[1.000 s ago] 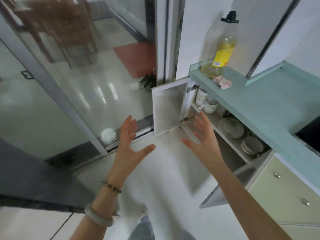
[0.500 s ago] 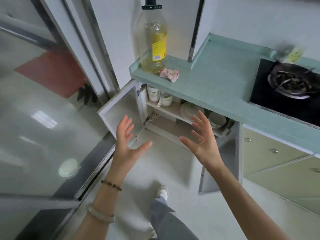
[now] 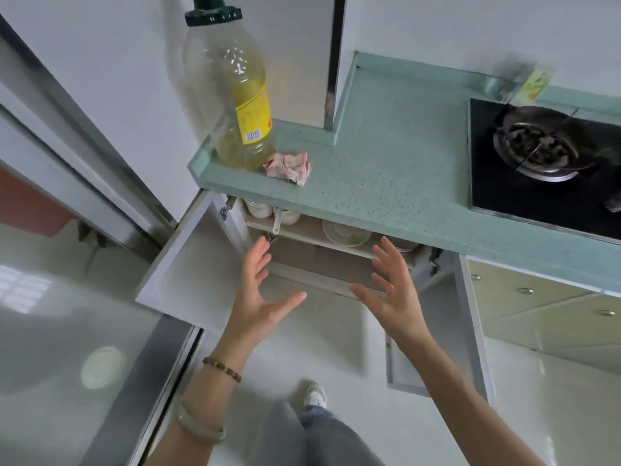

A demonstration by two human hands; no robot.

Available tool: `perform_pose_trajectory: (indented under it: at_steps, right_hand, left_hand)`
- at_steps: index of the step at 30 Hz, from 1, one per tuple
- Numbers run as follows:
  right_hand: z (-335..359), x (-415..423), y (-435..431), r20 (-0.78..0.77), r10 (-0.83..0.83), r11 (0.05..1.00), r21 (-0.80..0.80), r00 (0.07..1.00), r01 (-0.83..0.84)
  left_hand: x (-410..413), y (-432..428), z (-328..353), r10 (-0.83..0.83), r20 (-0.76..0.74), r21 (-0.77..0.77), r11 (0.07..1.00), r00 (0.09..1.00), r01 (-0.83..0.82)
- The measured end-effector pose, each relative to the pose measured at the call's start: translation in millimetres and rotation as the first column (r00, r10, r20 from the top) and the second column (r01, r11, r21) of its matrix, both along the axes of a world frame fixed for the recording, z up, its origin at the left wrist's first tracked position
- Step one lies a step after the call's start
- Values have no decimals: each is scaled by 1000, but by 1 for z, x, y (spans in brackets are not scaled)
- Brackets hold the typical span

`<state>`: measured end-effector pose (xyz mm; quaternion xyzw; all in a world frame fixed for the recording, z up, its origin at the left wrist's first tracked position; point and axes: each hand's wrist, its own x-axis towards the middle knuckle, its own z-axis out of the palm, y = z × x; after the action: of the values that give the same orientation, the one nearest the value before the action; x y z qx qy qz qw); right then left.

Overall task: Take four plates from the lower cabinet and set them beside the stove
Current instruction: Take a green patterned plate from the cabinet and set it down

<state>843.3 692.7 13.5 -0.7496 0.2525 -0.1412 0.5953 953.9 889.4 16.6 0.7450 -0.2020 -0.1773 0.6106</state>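
My left hand [image 3: 258,294] and right hand [image 3: 391,290] are both spread wide, fingers straight and apart, palms turned toward each other. Neither holds anything. They hang in the air below the front edge of the pale green speckled countertop [image 3: 396,169], in front of the open white lower cabinet [image 3: 322,260] beneath it, and touch neither shelf nor door.

The plates are inside that cabinet, on the shelf just under the countertop. A stack of round pale plates [image 3: 346,233] shows beyond my fingertips, between my two hands. A second pile to its right is mostly hidden by the countertop's edge and my right hand, so I can't count them. Small white cups [image 3: 258,210] sit on the same shelf, under the countertop's left corner, where the white left cabinet door [image 3: 191,264] is swung out.

On the countertop's left corner stands a clear plastic bottle of yellow oil [image 3: 235,112], with a crumpled pink-and-white cloth [image 3: 289,168] just beside its base. The black glass stove [image 3: 537,153] is set into the countertop's right end.
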Motion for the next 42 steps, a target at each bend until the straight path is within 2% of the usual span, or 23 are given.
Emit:
perform_pose_trajectory:
  at_steps: [3, 8, 15, 20, 25, 30, 37, 42]
  right_hand:
    - [-6, 18, -5, -25, -36, 999, 3, 999, 37]
    - [-18, 48, -19, -34, -140, 990, 21, 989, 141]
    - [-37, 103, -42, -50, -310, 950, 20, 949, 312]
    - [-33, 135, -62, -11, -360, 933, 6, 933, 360]
    - [-38, 139, -73, 6, -355, 935, -14, 935, 355]
    - [-71, 117, -69, -14, -333, 943, 7, 943, 333]
    - [-158, 86, -57, -47, -309, 951, -24, 950, 308]
    - [-227, 92, -64, -33, -295, 955, -27, 955, 294]
  left_hand:
    - [26, -9, -14, -36, -42, 31, 999, 998, 37]
    - [82, -31, -30, -154, -31, 87, 984, 988, 156]
    - [163, -70, -54, -252, -39, 88, 963, 967, 255]
    - [190, -96, -55, -305, -33, 65, 950, 952, 307]
    - [193, -111, -59, -313, -11, 43, 949, 950, 314]
    - [172, -108, -86, -268, -16, 40, 962, 963, 269]
    - [130, -100, -178, -168, -74, 19, 985, 983, 170]
    - [133, -112, -256, -207, -58, 68, 975, 977, 210]
